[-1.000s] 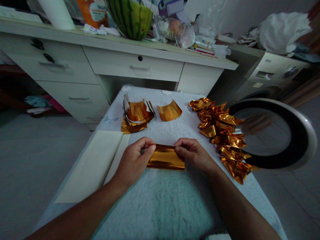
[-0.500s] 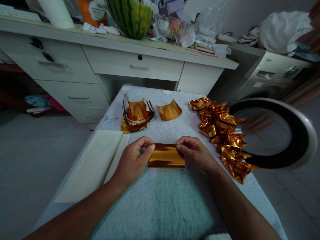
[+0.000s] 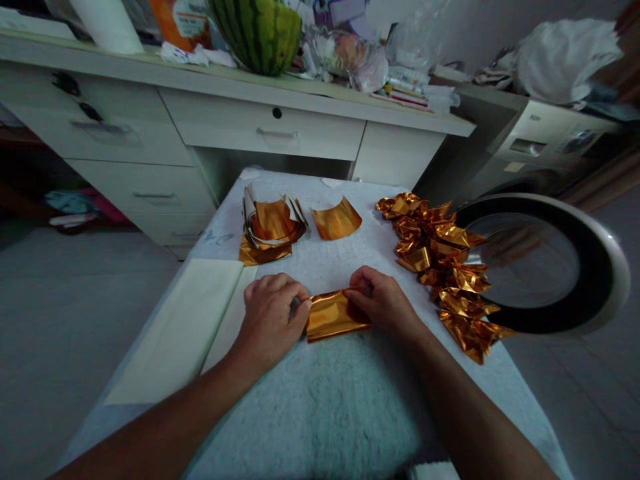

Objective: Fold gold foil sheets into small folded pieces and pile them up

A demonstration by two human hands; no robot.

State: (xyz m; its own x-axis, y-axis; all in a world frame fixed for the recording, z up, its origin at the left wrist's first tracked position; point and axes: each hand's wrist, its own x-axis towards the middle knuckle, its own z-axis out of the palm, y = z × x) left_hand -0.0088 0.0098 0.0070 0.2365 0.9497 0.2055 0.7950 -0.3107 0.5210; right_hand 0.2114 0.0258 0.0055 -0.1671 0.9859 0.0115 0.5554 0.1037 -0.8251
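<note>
Evidently both the left hand and right hand pinch the gold foil sheet near its far edge, low over the covered table, perhaps to keep a fold straight, though fingers partly hide it.

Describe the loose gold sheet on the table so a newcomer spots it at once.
Find the pale blue table before the white drawers. Beyond the held gold foil, between the curled stack and the crumpled pile, lies the loose sheet: single, smooth, gently curved, touching neither.
</note>
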